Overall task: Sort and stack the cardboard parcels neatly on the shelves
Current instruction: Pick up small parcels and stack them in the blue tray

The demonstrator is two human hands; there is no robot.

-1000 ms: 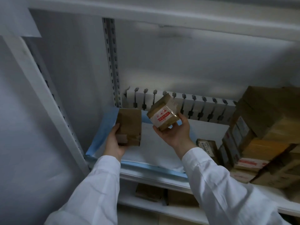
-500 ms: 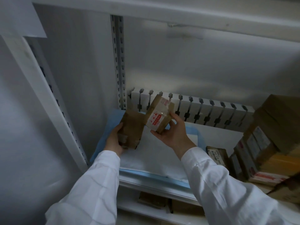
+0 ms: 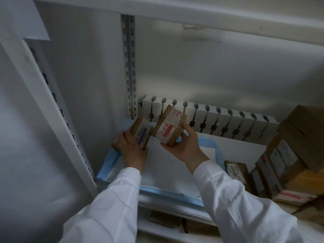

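White metal shelving fills the view, with a slotted upright post [image 3: 128, 67] in the far left corner and a slotted rail [image 3: 219, 118] running along the back of the middle shelf [image 3: 242, 146]. On the left part of that shelf lies a white sheet with a blue border [image 3: 175, 167].

Over the far left corner of the sheet, the left hand [image 3: 131, 148] grips a small cardboard parcel with a blue-printed label [image 3: 141, 131], fingers curled round its near side. Whether this parcel's lower end rests on the sheet cannot be told, since the hand hides it.

Just to its right, the right hand [image 3: 184, 148] holds a second parcel with red-printed tape [image 3: 169, 128] clear of the sheet and tilted, thumb on the right face and fingers under the near end. The two parcels sit edge to edge, touching or almost so.

To the right, a small labelled parcel [image 3: 236, 171] lies on the shelf beside the sheet, and a leaning pile of larger parcels [image 3: 298, 146] crowds the right end. More brown parcels [image 3: 164, 219] lie on the lower shelf, near the bottom of the view. Both arms wear white sleeves [image 3: 108, 207].
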